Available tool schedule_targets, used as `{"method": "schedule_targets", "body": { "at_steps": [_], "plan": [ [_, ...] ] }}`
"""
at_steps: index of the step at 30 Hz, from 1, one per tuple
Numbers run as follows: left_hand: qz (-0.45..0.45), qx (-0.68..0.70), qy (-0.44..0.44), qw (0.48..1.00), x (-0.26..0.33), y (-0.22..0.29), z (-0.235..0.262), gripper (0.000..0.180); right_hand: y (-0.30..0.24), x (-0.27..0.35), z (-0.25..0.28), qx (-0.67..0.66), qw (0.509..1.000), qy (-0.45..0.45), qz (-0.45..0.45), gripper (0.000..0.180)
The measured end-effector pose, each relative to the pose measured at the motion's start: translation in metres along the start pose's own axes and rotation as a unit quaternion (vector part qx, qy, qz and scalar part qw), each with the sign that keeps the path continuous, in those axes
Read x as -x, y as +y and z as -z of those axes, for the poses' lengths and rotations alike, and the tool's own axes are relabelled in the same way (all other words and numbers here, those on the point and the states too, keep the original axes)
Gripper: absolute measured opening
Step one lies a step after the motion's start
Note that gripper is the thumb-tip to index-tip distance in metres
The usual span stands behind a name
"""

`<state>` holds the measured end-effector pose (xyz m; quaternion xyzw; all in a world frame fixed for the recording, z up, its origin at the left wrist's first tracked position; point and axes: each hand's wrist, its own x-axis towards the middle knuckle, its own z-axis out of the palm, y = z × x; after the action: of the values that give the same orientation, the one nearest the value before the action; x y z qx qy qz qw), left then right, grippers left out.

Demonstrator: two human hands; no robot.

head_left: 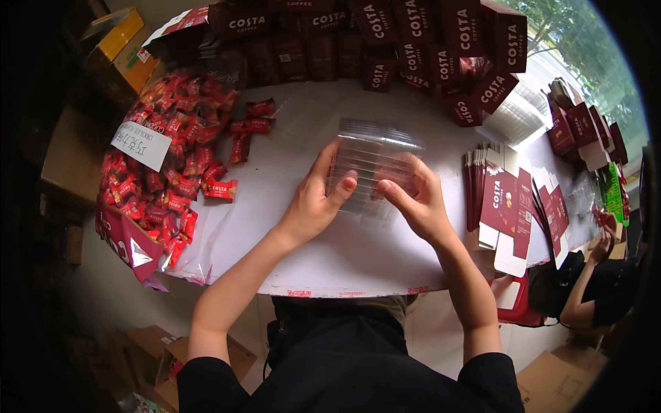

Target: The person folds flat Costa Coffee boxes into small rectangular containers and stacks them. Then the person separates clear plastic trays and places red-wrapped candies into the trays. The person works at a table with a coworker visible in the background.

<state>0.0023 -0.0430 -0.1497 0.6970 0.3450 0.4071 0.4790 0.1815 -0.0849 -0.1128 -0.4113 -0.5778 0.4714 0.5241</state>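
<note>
A clear plastic tray (372,155) with ribbed compartments is held just above the white table (344,255), slightly blurred. My left hand (313,203) grips its left side, thumb on top. My right hand (416,203) grips its right side with the fingers curled over the edge. To the left lies a heap of small red wrapped sachets (162,148) in a torn-open bag, with a few loose ones (249,125) on the table near the tray.
Dark red cartons (385,38) are stacked along the table's far edge. Flat unfolded red and white boxes (499,203) lie at the right. Another person (592,289) sits low at the right. Brown cardboard boxes (155,351) stand on the floor.
</note>
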Motion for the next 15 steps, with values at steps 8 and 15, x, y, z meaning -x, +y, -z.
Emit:
{"method": "schedule_targets", "body": {
  "at_steps": [8,15],
  "plan": [
    [-0.013,-0.007,-0.006,1.000,-0.003,0.006,-0.003,0.078,0.000,-0.002,0.001,0.005,0.998,0.067,0.006,0.024],
    [-0.009,-0.025,0.020,0.999,-0.006,-0.005,0.025,0.078,-0.004,-0.002,0.032,0.007,0.982,0.173,0.075,0.022]
  ]
}}
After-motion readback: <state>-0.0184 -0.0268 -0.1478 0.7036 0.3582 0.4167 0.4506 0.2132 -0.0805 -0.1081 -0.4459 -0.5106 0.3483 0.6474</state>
